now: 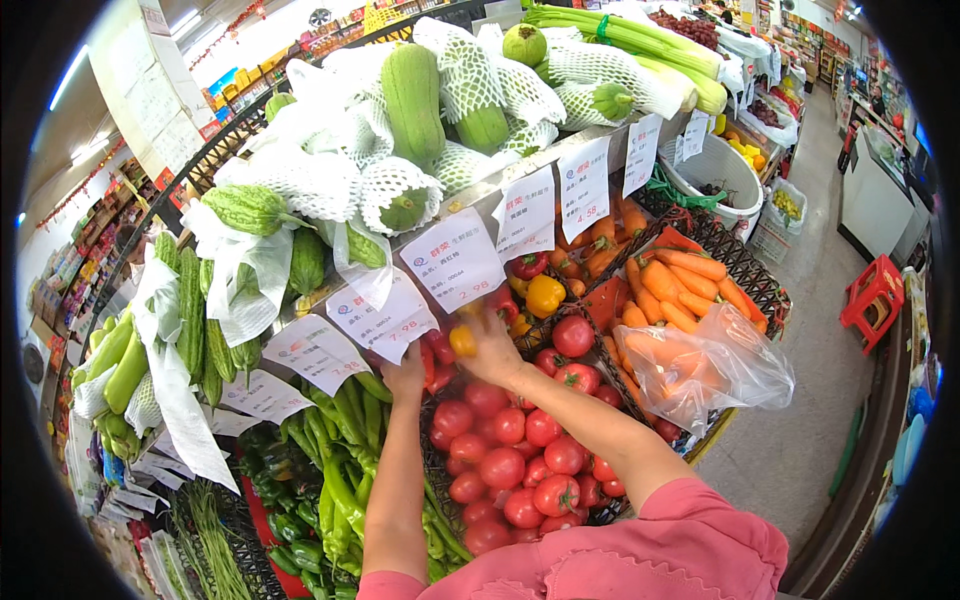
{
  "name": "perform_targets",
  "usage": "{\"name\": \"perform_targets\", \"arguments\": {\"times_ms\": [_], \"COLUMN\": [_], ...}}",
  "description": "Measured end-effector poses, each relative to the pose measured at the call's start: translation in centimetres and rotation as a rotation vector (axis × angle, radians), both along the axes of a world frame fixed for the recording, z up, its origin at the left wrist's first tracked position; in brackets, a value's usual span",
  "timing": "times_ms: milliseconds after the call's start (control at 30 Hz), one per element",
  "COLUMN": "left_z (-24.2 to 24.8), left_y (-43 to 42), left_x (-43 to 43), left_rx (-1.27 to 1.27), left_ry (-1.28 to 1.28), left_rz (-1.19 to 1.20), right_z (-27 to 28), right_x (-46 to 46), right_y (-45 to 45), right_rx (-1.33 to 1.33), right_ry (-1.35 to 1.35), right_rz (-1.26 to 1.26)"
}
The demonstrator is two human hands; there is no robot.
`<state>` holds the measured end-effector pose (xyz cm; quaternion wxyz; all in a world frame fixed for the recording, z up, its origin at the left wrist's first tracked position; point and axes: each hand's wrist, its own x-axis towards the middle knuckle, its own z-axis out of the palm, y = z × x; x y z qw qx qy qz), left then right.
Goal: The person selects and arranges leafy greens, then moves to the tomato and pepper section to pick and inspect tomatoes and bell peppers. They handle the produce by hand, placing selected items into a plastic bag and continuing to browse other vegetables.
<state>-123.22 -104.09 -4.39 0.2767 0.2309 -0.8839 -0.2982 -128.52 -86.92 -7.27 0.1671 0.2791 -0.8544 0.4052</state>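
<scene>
My right hand (491, 352) curls around a small yellow bell pepper (463, 341) behind the tomatoes; some motion blur softens its fingers. Close by on the left, my left hand (405, 373) reaches in beside red peppers (439, 351), its fingertips hidden under a hanging price card (381, 315). Another yellow bell pepper (545, 295) rests just beyond my right hand. Beneath my forearms lies a black basket of red tomatoes (502, 466). Long green peppers (341, 480) fill the space left of my left forearm.
Carrots (679, 289), partly under a clear plastic bag (705, 367), sit in a basket on the right. Above the cards, a metal-edged shelf carries gourds in white foam nets (412, 101) and celery (637, 41). A red stool (876, 302) stands on the aisle floor (772, 465).
</scene>
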Motion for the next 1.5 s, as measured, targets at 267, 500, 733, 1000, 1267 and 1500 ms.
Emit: {"name": "perform_targets", "arguments": {"times_ms": [267,500,733,1000,1267,1500], "left_z": [0.1,-2.4,-1.0,-0.7,-2.0,-5.0], "left_y": [7.6,12.5,10.6,10.7,12.7,13.7], "left_x": [10.8,22.9,23.9,26.6,29.6,32.9], "left_rx": [0.444,0.743,1.681,1.934,1.210,0.935], "left_ry": [0.218,0.118,0.313,0.341,0.154,0.210], "left_rz": [-0.063,-0.229,-0.136,-0.259,-0.021,0.013], "right_z": [1.3,2.2,2.6,1.0,-0.3,-1.5], "right_x": [1.6,7.3,24.1,24.9,27.1,29.3], "right_y": [0.7,2.5,2.4,6.3,6.2,6.9], "right_rx": [0.193,-0.105,-0.238,0.066,0.149,0.057], "right_ry": [-0.196,-0.025,0.017,0.006,-0.077,-0.089], "right_rz": [-0.052,-0.046,0.413,0.513,0.611,0.678]}}
